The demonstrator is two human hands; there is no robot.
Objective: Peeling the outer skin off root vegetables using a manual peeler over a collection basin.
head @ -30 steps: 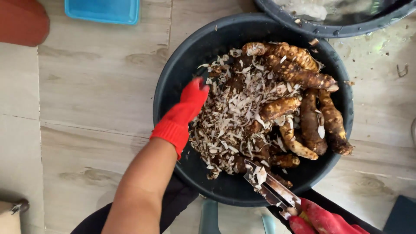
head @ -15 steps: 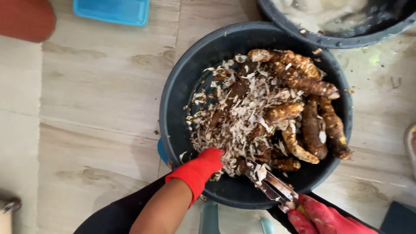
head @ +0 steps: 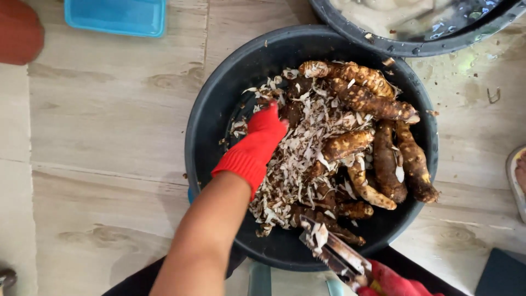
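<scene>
The black basin (head: 208, 126) sits on the pale wood-look floor (head: 109, 109), and everything here can be placed by it. Inside it, a heap of pale peelings (head: 307, 148) fills the middle and the near-left part, while unpeeled brown roots (head: 383, 159) lie stacked along its right half and far rim.

The left hand (head: 263, 134), in a red glove, reaches into the basin from its near-left rim, fingers down among the peelings beside a half-buried root; whether they have closed on anything I cannot tell. The right hand (head: 392, 282), also gloved in red, waits at the basin's near rim, closed around the handle of a metal peeler (head: 331, 252) whose blade carries scraps of skin and points in over the rim.

By my reading, the step in hand is fetching the next root from the heap. The next move calls for a firm hold on one root, lifting it free of the loose peelings, then bringing it toward the peeler at the near rim.

Room is tight on the far-right side, where a second dark basin (head: 383, 41) overlaps the rim. Left of the basin the floor lies open up to a blue tray (head: 115, 16) at the far left.
</scene>
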